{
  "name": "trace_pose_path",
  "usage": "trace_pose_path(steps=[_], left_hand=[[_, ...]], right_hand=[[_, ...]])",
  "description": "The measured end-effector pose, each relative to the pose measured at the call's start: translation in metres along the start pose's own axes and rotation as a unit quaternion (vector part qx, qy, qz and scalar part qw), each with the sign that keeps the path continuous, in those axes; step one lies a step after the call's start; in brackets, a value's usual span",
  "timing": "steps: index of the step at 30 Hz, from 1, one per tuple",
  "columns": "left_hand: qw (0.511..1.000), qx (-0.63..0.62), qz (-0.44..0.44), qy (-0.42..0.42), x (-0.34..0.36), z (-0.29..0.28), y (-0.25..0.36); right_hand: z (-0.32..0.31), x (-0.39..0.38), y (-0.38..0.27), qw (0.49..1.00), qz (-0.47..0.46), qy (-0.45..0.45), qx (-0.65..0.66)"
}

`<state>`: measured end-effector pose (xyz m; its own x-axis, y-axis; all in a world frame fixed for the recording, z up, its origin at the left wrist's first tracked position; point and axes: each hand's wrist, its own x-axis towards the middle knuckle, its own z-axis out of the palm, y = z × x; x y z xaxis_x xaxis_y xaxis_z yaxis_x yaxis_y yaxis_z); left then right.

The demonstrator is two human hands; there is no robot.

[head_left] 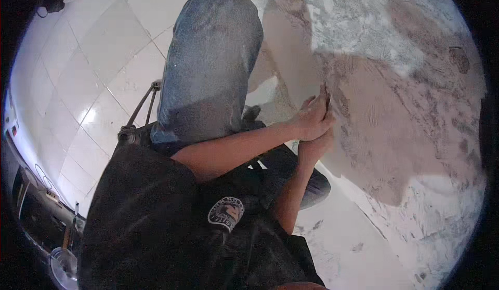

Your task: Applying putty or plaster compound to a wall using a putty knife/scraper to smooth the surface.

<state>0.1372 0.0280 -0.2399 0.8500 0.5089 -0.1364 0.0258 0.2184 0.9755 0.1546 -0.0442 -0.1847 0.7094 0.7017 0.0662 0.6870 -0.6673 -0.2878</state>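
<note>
Both hands are together in front of the patchy plastered surface (384,118), right of the bent knee. My left hand (310,122) reaches across from the left, fingers closed around a thin, dark, flat-edged tool (327,99) seen almost edge-on. Just below and against it, my right hand (318,143) is closed too, its fingers partly hidden behind the left. The tool points up and away from the wrists, close to the plaster. Its handle is covered by the hands, so its exact kind cannot be made out.
A leg in blue jeans (213,61) rises left of the hands. Pale tiles (104,66) cover the left side. A dark metal frame (140,108) stands beside the thigh. At the lower left are a dark object (39,222) and a clear round item (63,266).
</note>
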Motion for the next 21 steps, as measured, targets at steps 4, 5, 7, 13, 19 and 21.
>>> trace_pose_path(steps=[4,5,7,13,19,21], left_hand=[[0.999,-0.008,0.009,0.042,-0.010,-0.002,-0.005],[0.999,0.003,0.031,0.042,-0.008,-0.005,0.000],[0.998,0.007,0.026,0.054,-0.009,0.006,0.005],[1.000,0.021,-0.018,-0.012,-0.014,-0.006,0.009],[0.995,0.101,-0.006,0.026,-0.010,-0.007,-0.004],[0.992,0.124,0.017,0.031,-0.007,-0.001,0.001]], right_hand=[[0.003,0.001,-0.008,0.995,0.031,-0.089,-0.044],[-0.002,-0.005,-0.009,0.999,0.017,-0.040,-0.028],[-0.002,-0.005,-0.010,1.000,0.003,0.011,-0.010],[0.003,-0.006,-0.006,0.997,0.025,-0.062,-0.037],[0.019,-0.003,0.006,0.998,-0.004,-0.037,0.043],[0.009,-0.011,0.012,0.998,-0.029,-0.024,-0.047]])
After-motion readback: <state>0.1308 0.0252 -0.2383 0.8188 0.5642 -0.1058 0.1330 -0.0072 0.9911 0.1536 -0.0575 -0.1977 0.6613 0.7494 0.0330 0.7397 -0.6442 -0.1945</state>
